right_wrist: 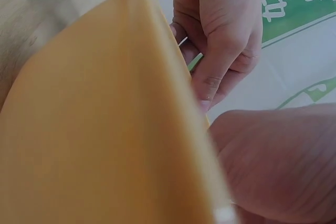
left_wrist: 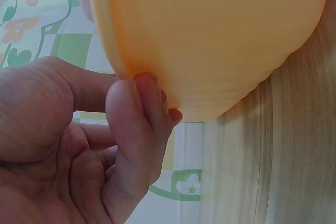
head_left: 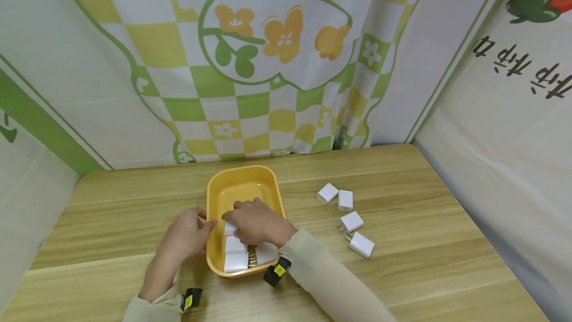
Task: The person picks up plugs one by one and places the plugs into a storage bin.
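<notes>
A yellow plastic tray [head_left: 241, 173] stands on the table with several white charger plugs inside its near half. My left hand [head_left: 187, 235] pinches the tray's left rim; in the left wrist view its thumb goes behind the rim and its fingers lie on the outer wall. My right hand [head_left: 256, 222] reaches into the tray, its curled fingers around a white charger plug [head_left: 230, 228] by the left wall. Nearer to me in the tray lie a second charger plug [head_left: 235, 244], a third charger plug [head_left: 235, 262] and another plug [head_left: 266, 253] with metal prongs showing beside it. The right wrist view hides the right fingertips behind the tray wall.
Right of the tray, several more white charger plugs lie loose on the wooden table [head_left: 415, 222], among them one charger plug [head_left: 327, 193] at the back and one charger plug [head_left: 361, 245] nearest me. A patterned curtain [head_left: 277, 113] hangs behind the table.
</notes>
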{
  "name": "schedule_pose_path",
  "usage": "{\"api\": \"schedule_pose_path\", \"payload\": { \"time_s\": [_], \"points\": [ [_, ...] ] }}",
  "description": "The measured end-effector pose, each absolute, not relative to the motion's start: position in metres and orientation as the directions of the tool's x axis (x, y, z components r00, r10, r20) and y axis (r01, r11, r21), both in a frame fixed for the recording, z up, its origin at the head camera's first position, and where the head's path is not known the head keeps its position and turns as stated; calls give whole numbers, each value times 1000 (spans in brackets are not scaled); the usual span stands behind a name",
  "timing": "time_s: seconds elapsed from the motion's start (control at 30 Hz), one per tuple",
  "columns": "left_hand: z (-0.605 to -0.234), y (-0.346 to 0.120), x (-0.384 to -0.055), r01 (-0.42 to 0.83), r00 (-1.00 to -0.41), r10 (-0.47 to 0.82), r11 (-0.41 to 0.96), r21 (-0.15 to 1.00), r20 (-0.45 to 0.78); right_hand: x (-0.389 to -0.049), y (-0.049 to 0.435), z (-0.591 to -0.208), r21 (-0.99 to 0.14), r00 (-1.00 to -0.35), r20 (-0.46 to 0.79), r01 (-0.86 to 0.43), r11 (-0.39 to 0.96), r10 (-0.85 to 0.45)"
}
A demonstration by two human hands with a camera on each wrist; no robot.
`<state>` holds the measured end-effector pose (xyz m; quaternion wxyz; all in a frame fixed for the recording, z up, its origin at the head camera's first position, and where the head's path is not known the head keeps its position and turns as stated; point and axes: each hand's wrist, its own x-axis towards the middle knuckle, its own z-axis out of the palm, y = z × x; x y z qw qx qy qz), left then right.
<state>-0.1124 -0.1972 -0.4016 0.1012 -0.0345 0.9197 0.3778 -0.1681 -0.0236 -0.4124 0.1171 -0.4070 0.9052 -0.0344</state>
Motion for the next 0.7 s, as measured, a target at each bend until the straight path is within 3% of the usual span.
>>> {"api": "schedule_pose_path", "payload": {
  "time_s": [0.7],
  "points": [
    [-400, -196, -112, -164, -971, 7, 702, 693, -237, -166, -24, -415, -159, -641, -190, -728, 667, -744]
  ]
}}
